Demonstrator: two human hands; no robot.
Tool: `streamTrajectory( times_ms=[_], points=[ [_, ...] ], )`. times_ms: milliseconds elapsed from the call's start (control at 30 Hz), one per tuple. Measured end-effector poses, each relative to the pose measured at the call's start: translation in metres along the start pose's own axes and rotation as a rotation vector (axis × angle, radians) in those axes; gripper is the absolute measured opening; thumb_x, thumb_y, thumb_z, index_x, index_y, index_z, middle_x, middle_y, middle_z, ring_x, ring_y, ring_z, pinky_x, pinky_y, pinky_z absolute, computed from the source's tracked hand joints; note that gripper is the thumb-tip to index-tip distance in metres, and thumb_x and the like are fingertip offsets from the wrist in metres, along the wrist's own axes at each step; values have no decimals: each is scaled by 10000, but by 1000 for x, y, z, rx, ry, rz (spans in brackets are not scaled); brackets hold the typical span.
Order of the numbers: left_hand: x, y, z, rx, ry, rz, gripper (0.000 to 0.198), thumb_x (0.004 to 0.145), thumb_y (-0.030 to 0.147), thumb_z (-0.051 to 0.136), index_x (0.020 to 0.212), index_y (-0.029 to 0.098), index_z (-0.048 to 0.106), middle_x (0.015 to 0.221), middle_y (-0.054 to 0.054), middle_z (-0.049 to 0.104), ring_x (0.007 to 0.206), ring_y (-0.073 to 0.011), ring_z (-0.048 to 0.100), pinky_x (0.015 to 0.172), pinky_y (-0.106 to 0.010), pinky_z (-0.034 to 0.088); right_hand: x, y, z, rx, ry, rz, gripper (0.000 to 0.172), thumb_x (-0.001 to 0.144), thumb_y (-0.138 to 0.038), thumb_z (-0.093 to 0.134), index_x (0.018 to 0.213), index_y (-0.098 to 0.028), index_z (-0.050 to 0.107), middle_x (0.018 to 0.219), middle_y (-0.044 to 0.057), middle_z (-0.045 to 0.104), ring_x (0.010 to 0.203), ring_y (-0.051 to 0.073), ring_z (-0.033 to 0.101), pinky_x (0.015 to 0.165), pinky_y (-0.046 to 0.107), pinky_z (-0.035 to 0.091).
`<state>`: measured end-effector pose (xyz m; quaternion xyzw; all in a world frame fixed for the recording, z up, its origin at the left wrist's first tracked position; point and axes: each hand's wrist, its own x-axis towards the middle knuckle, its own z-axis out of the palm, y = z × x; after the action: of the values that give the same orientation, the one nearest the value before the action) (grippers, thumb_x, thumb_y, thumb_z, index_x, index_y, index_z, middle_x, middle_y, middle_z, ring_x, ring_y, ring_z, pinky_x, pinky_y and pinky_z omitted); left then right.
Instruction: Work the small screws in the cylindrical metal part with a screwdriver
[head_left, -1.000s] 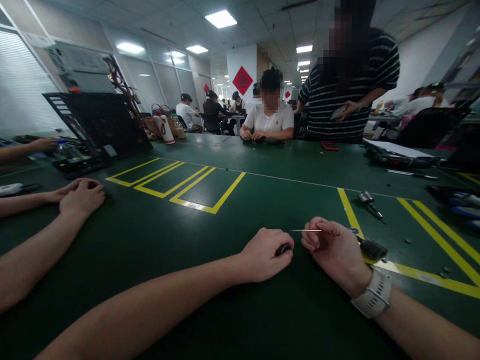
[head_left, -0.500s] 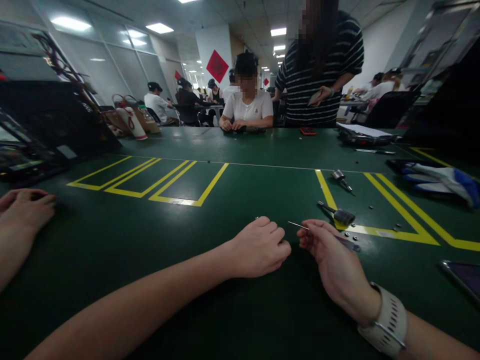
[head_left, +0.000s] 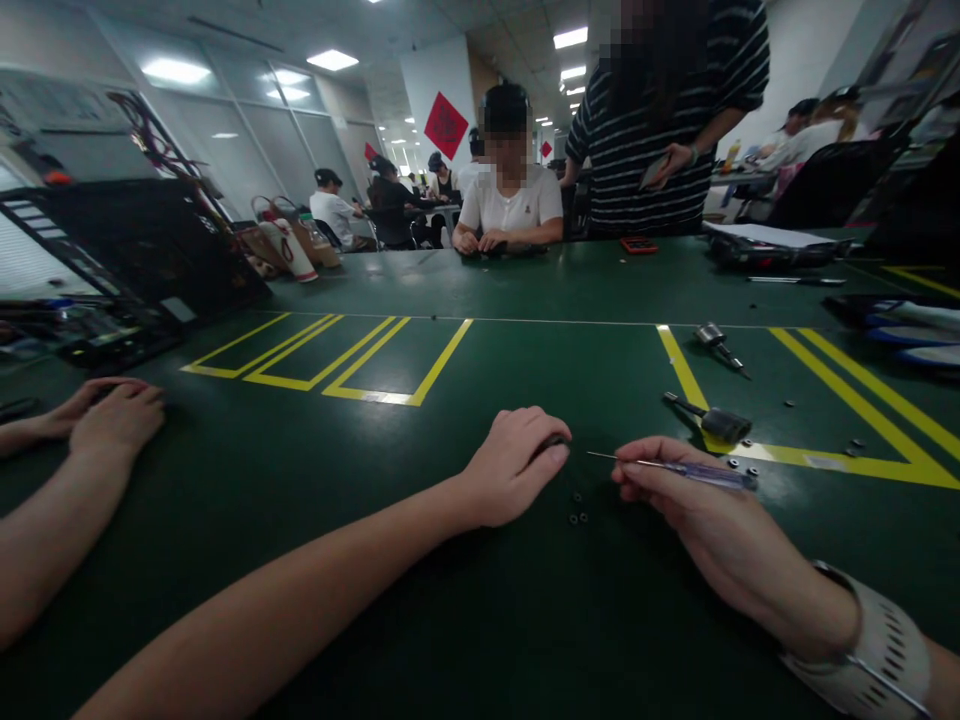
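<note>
My left hand [head_left: 514, 465] is closed around a dark rounded part [head_left: 553, 443], mostly hidden by the fingers. To its right, my right hand [head_left: 686, 495] pinches a thin screwdriver [head_left: 701, 472] with a clear purplish handle. The blade points left at the part, with a small gap between them. Several small dark rings [head_left: 577, 518] lie on the green table just below and right of my left hand. Beyond my right hand lies a dark cylindrical part with a shaft [head_left: 724, 425], and more small rings [head_left: 742, 468] are near the screwdriver's handle.
A second cylindrical part with a shaft [head_left: 720, 345] lies farther back. Yellow tape [head_left: 375, 397] marks the green table [head_left: 480, 620]. Another person's hands [head_left: 124, 415] work at the left edge. A person in white [head_left: 510, 210] sits opposite, beside a standing person in stripes [head_left: 660, 150].
My left hand has rolled over, so the dark part shows between thumb and fingers. Small rings below it have come into view. The screwdriver's handle now shows more. The camera view has shifted.
</note>
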<state>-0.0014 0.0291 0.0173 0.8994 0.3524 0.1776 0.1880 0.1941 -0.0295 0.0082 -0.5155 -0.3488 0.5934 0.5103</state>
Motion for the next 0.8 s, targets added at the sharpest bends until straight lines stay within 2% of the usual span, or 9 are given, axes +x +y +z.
streamTrajectory(
  times_ms=[100, 167, 400, 467, 633, 800],
  points=[
    [5, -13, 4, -268, 79, -171, 282, 812, 247, 451, 1083, 177, 489, 1018, -52, 546, 921, -184, 502, 807, -332, 393, 3, -1, -2, -76, -68, 0, 226, 629, -331, 739, 778, -176, 671, 743, 40, 668, 689, 167, 590, 639, 291, 456],
    [8, -20, 8, -342, 121, -203, 305, 777, 201, 496, 1081, 174, 484, 1025, -55, 548, 922, -179, 513, 815, -328, 407, 4, 0, -3, -123, -97, -2, 214, 645, -340, 728, 779, -183, 675, 741, 38, 673, 688, 162, 591, 627, 278, 453],
    [7, -24, 12, -114, 286, -110, 298, 767, 192, 585, 1061, 232, 567, 1088, -44, 555, 1077, -210, 452, 952, -403, 327, 5, -5, -2, -185, -152, -19, 234, 636, -378, 736, 787, -203, 702, 760, 50, 698, 718, 188, 624, 658, 308, 478],
    [6, -23, 14, -169, 323, -137, 303, 772, 190, 584, 1070, 244, 574, 1101, -46, 547, 1063, -205, 468, 930, -395, 361, 3, -7, -3, -203, -190, -45, 228, 645, -403, 725, 756, -205, 699, 725, 43, 694, 687, 185, 623, 642, 310, 476],
    [3, -14, 20, -719, 348, -304, 392, 736, 130, 600, 1118, 193, 533, 1063, -52, 586, 957, -168, 568, 843, -342, 458, 1, -3, -2, -323, -271, -159, 255, 725, -461, 632, 654, -216, 641, 554, -4, 615, 534, 143, 545, 544, 282, 423],
    [-2, 5, 15, -1091, 294, -456, 442, 701, 28, 570, 1117, 176, 545, 1041, -55, 618, 955, -174, 600, 856, -357, 477, 1, 7, -2, -481, -246, -303, 289, 777, -460, 555, 621, -224, 616, 570, 0, 582, 544, 153, 528, 531, 287, 399]
  ],
)
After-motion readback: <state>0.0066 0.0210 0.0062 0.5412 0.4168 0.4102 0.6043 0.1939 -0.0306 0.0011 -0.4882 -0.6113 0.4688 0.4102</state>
